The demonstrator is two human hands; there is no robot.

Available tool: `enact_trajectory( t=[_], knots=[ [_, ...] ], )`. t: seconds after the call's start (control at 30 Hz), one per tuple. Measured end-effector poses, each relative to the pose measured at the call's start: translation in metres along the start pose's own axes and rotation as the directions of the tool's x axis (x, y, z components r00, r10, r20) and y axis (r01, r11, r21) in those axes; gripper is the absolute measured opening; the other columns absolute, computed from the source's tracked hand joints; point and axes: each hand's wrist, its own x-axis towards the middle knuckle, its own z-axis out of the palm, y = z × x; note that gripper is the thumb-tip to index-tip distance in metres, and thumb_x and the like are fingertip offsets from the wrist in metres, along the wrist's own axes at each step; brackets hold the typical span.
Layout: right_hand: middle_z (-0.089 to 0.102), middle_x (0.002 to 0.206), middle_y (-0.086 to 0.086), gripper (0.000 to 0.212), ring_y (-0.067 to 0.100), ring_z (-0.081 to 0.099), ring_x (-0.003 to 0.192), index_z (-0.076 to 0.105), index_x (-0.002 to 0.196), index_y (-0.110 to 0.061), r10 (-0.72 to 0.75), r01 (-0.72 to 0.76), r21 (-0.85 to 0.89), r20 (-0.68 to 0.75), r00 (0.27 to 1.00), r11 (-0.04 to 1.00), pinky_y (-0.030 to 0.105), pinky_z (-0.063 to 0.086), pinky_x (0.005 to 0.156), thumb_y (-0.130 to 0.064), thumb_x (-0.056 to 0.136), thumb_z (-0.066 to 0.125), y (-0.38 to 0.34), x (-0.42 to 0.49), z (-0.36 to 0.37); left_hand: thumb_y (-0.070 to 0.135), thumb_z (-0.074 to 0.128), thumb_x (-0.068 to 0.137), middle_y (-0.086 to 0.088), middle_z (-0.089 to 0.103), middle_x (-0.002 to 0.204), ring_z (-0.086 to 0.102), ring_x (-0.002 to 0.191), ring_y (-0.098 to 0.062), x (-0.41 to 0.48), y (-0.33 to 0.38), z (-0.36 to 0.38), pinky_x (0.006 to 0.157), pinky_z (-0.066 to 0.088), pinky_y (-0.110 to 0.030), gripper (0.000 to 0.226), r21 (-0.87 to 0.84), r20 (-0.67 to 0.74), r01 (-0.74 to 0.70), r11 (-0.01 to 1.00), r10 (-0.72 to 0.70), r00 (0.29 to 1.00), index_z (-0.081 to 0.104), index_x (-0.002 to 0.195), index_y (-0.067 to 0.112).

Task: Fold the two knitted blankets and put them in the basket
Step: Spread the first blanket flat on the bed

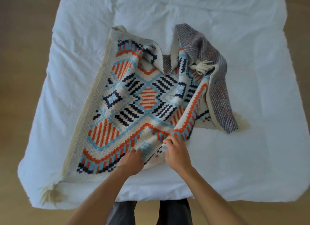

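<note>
A knitted blanket point(134, 97) with an orange, light-blue, navy and cream geometric pattern lies half spread on the white bed point(234, 74). Its right side is rumpled and turned over, showing a grey-purple striped underside point(216, 84) and a cream tassel point(203, 66). Another tassel point(50, 193) hangs at the bed's near left corner. My left hand point(133, 162) grips the blanket's near edge. My right hand point(177, 153) pinches a raised fold of the same edge just to the right. Only one blanket can be made out, and no basket is in view.
The bed is covered by a wrinkled white duvet that reaches nearly to the frame's sides. Brownish floor point(20, 74) shows on the left, right and near side. My legs in dark trousers point(172, 213) stand at the bed's near edge.
</note>
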Motion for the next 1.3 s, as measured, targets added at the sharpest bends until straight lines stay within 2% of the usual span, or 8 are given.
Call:
enact_trajectory(
  t=[0.13,0.27,0.57,0.73,0.9,1.03,1.17,1.3],
  knots=[
    [0.056,0.111,0.010,0.032,0.029,0.050,0.105,0.060,0.105,-0.008,0.105,-0.105,-0.006,-0.058,0.993,0.994,0.038,0.043,0.087,0.003,0.075,0.056,0.058,0.006,-0.019,0.035,0.039,0.094,-0.010,0.049,0.119,0.049,0.106,-0.029,0.021,0.059,0.010,0.082,0.044,-0.039,0.035,-0.095,-0.026,-0.010,0.995,0.007,1.000,0.044,0.120,0.012],
    [0.053,0.119,0.008,0.033,0.025,0.047,0.111,0.056,0.116,-0.009,0.153,-0.153,-0.024,0.022,0.988,0.988,0.034,0.039,0.090,-0.005,0.084,0.053,0.118,0.004,-0.024,0.040,0.054,0.078,-0.002,0.038,0.129,0.039,0.121,-0.025,0.036,0.108,0.018,0.084,0.044,-0.038,0.063,-0.186,-0.112,0.008,0.983,-0.029,0.993,0.029,0.134,0.021],
    [0.048,0.128,0.013,0.052,0.030,0.045,0.119,0.047,0.129,-0.009,0.004,0.016,-0.170,0.116,0.993,0.985,0.037,0.040,0.095,-0.006,0.079,0.059,0.201,0.031,-0.026,0.018,0.056,0.079,-0.009,0.034,0.130,0.042,0.112,-0.029,0.068,0.180,0.039,0.091,0.045,-0.036,0.087,0.105,-0.397,0.144,0.984,-0.091,0.913,0.003,0.148,0.021],
    [0.065,0.094,0.016,0.042,0.033,0.060,0.085,0.065,0.106,-0.006,-0.040,0.032,-0.264,-0.023,0.999,0.964,0.038,0.050,0.073,0.002,0.066,0.072,0.199,0.053,-0.018,0.003,0.050,0.083,-0.010,0.040,0.124,0.052,0.102,-0.030,0.070,0.172,0.040,0.074,0.048,-0.034,0.077,0.034,-0.434,0.179,0.983,-0.147,0.889,0.011,0.147,0.021],
    [0.062,0.071,0.016,0.027,0.031,0.059,0.067,0.069,0.080,-0.001,-0.108,0.091,-0.263,-0.050,0.993,0.960,0.036,0.052,0.063,0.011,0.057,0.073,0.206,0.056,-0.018,0.010,0.050,0.089,-0.008,0.049,0.118,0.058,0.091,-0.029,0.075,0.158,0.033,0.057,0.039,-0.031,0.057,0.018,-0.429,0.157,0.987,-0.134,0.893,0.027,0.140,0.020],
    [0.059,0.065,0.016,0.014,0.031,0.058,0.064,0.065,0.067,-0.001,-0.113,0.106,-0.307,-0.005,0.994,0.946,0.035,0.051,0.057,0.007,0.058,0.074,0.221,0.036,-0.027,0.008,0.048,0.089,-0.008,0.049,0.122,0.053,0.105,-0.029,0.077,0.157,0.032,0.067,0.045,-0.033,0.053,0.030,-0.380,0.163,0.986,-0.140,0.915,0.030,0.137,0.019],
    [0.053,0.053,0.011,0.020,0.027,0.054,0.056,0.056,0.049,-0.007,-0.043,0.066,-0.413,0.066,0.997,0.908,0.034,0.045,0.054,-0.001,0.045,0.075,0.260,-0.004,-0.043,0.007,0.046,0.089,-0.008,0.043,0.129,0.044,0.118,-0.027,0.072,0.163,0.040,0.081,0.048,-0.034,0.048,0.120,-0.291,0.161,0.980,-0.121,0.949,0.033,0.133,0.018],
    [0.059,0.069,0.018,0.014,0.033,0.058,0.072,0.062,0.063,-0.004,0.145,-0.067,-0.482,0.128,0.981,0.874,0.041,0.049,0.066,-0.002,0.054,0.073,0.279,-0.032,-0.049,0.010,0.047,0.085,-0.011,0.038,0.131,0.039,0.119,-0.029,0.069,0.170,0.049,0.094,0.044,-0.037,0.050,0.225,-0.240,0.135,0.965,-0.079,0.967,0.031,0.133,0.014]
  ],
)
